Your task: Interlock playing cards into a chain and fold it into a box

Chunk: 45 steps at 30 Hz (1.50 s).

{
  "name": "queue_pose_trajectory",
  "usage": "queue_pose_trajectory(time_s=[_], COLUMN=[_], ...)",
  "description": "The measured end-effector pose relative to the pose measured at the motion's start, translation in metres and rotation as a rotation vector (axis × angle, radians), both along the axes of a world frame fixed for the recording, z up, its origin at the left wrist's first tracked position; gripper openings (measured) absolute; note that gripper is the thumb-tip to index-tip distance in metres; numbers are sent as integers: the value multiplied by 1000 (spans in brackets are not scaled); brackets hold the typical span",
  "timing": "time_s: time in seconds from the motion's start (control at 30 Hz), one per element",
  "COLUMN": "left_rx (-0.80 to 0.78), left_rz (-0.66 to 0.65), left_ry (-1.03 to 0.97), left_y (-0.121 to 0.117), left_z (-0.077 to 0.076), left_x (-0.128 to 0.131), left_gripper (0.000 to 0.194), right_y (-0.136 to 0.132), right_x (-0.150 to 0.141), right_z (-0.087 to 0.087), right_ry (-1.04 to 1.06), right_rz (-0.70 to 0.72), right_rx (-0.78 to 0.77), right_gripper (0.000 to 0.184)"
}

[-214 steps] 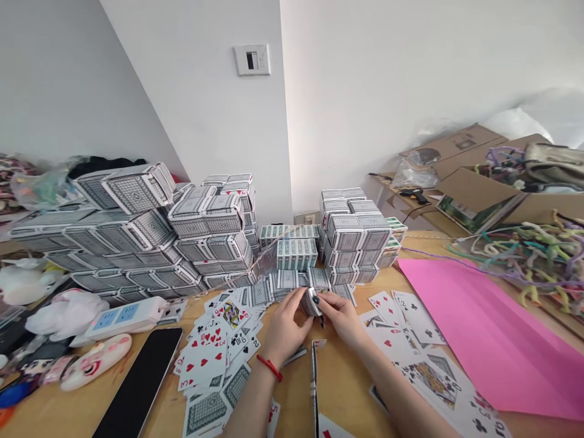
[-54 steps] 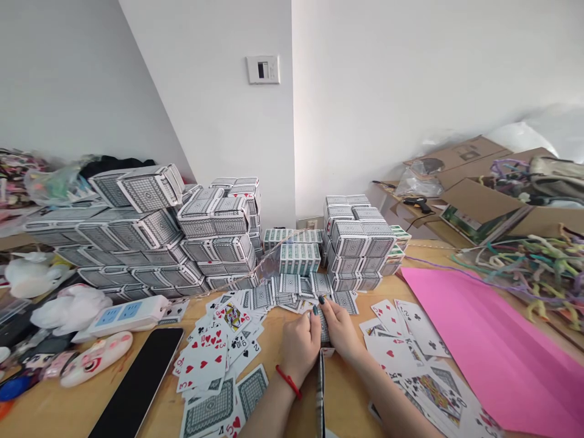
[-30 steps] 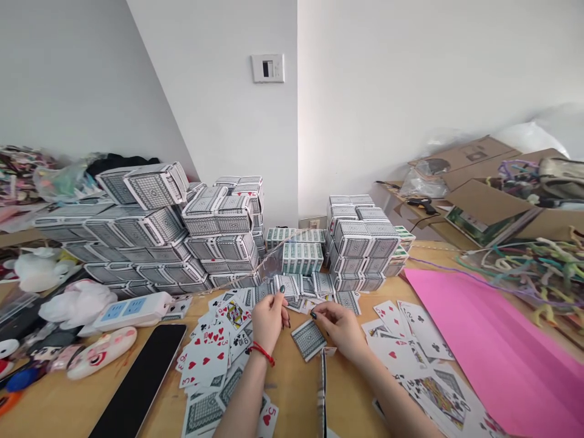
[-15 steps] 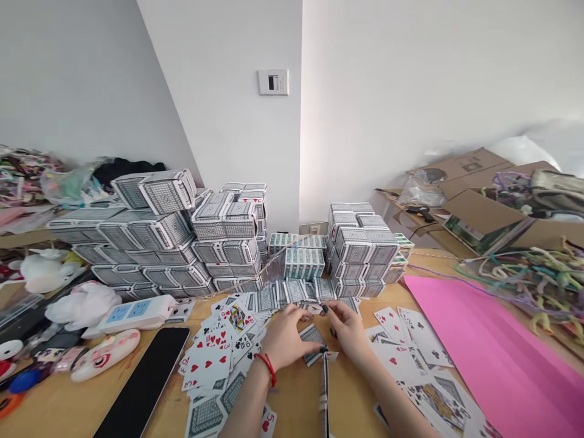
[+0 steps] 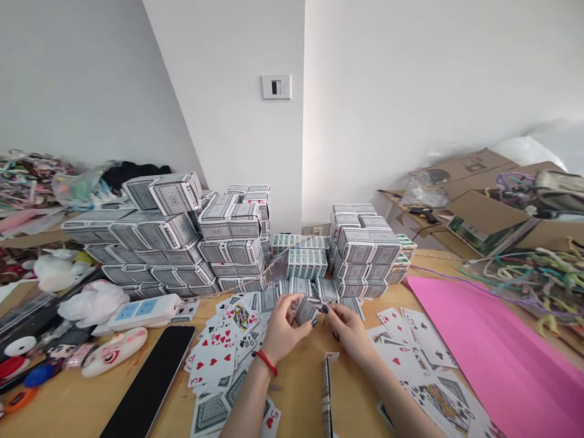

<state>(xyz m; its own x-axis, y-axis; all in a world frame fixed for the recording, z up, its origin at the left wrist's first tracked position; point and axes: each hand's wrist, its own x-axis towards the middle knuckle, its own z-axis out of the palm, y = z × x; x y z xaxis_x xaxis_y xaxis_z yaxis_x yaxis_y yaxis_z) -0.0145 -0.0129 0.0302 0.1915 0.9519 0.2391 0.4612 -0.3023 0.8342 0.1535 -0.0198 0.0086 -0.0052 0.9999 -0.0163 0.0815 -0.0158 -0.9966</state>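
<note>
"Holding what, and where?"

"Grasping patterned card [image 5: 305, 312] between thumb and fingers of left hand [image 5: 283, 331], over wooden table [image 5: 298, 401]. Cannot confirm any grip in right hand [image 5: 349, 331], fingers curled nearby."

"Handling?"

"Looks light, springy, probably slick, liable to crease. Best taken by opposite edges. Appears thin, smooth, grey-printed, pale-bordered."

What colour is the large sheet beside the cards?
The sheet is plain bright pink, clearest in the head view.
</note>
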Motion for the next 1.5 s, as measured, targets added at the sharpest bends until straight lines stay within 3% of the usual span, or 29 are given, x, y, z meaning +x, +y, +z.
queue_pose_trajectory(time_s=[0.1, 0.3, 0.43, 0.6, 0.83, 1.03, 1.3, 1.37, 1.5], left_rx=[98, 248, 246, 227, 209, 182, 94, 32, -116], left_rz=[17, -13, -25, 52, -19, -25, -18, -81, -376], left_ry=[1, 199, 223, 176, 145, 110, -65, -127, -106], left_y=[-2, -6, -4, 0, -1, 0, 1, -2, -15], left_z=[2, -2, -10, -17, -13, -11, -8, 0, 16], left_x=[4, 13, 13, 11, 14, 15, 11, 10, 14], left_gripper=[50, 47, 45, 35, 26, 24, 23, 23, 33], right_y=[-1, -2, 2, 12, 16, 18, 17, 15, 11], right_x=[0, 1, 1, 5, 5, 0, 3, 6, 14], right_z=[6, 8, 2, -6, -10, -9, -7, -7, -5], right_ry=[14, 98, 205, 408, 468, 428, 659, 658, 626], right_rz=[68, 83, 4, -183, -159, -312, -356, -355, -381], right_rx=[-19, -25, -25, -64, -135, -109, -86, -77, -58], right_gripper=[41, 40, 39, 38, 35, 30, 33, 32, 32])
